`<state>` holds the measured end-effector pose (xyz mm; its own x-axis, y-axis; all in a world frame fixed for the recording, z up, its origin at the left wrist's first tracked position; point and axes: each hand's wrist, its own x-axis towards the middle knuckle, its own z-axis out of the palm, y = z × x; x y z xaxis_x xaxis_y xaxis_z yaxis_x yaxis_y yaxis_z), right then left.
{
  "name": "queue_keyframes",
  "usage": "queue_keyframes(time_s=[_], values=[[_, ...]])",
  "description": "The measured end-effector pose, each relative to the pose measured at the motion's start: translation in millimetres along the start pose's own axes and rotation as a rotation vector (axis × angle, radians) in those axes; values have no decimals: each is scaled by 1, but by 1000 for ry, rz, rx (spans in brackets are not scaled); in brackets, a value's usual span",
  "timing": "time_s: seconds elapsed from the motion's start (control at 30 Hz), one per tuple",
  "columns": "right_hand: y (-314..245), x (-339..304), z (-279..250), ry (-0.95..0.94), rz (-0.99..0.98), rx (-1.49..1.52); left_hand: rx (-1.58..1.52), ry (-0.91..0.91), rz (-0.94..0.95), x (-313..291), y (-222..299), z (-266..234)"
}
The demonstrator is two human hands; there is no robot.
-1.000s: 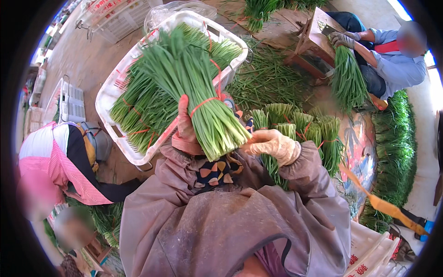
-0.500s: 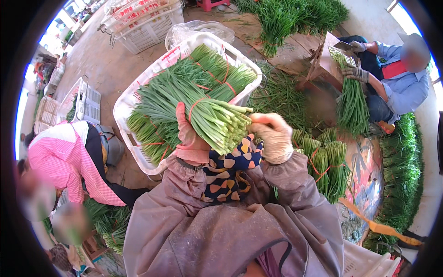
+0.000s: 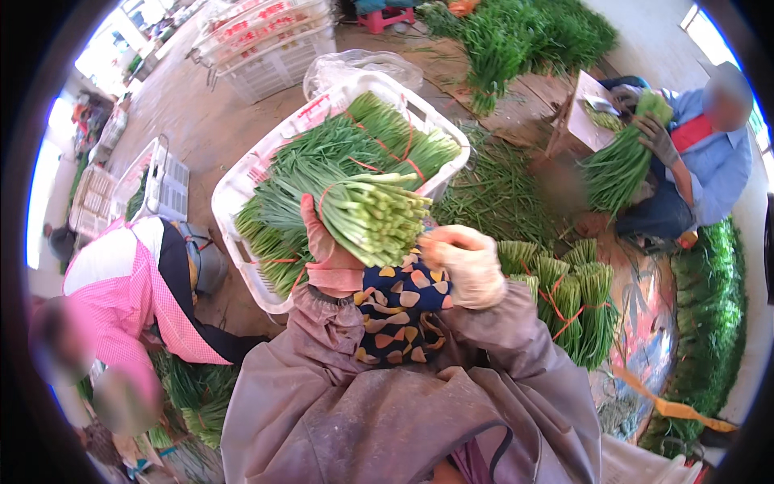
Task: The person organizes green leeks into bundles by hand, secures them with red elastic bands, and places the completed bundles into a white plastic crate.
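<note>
My left hand point(image 3: 329, 256), in a pink glove, cradles a bunch of garlic chives point(image 3: 375, 210) from below, its thumb up along the near side. An orange-red band circles the bunch, whose pale cut ends point right and leaves trail left. Beside those cut ends is my right hand point(image 3: 463, 262), in a pale glove, with its fingers curled in; whether anything small is between them is hidden. Below the bunch lies a white crate point(image 3: 256, 284) holding several more banded bunches point(image 3: 403, 133).
Banded bunches point(image 3: 568, 298) stand on the floor to my right. A person in blue point(image 3: 701, 161) handles chives by a board point(image 3: 584, 121). At left a person in pink check point(image 3: 137, 298) bends over. White crates point(image 3: 274, 60) are stacked behind; loose leaves point(image 3: 500, 181) litter the floor.
My right hand has shifted slightly left and down, staying near the cut ends. The held bunch has turned so its ends face me more. The person in blue has lifted a bunch off the board.
</note>
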<state>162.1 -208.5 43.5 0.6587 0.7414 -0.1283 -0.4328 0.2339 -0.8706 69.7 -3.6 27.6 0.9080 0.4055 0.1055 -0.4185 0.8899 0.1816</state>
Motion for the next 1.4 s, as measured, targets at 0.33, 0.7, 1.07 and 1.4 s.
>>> queue_keyframes(time_s=[0.33,0.7,1.07,1.4], values=[[-39,5,21,52,-702,-1090,198,424,404,8,6,5],[-45,26,52,-42,-551,-1476,533,294,656,-9,-7,8],[-42,24,47,-164,433,-314,643,106,508,-16,4,13],[-20,17,48,-164,-518,-1263,319,303,403,-15,1,-11]])
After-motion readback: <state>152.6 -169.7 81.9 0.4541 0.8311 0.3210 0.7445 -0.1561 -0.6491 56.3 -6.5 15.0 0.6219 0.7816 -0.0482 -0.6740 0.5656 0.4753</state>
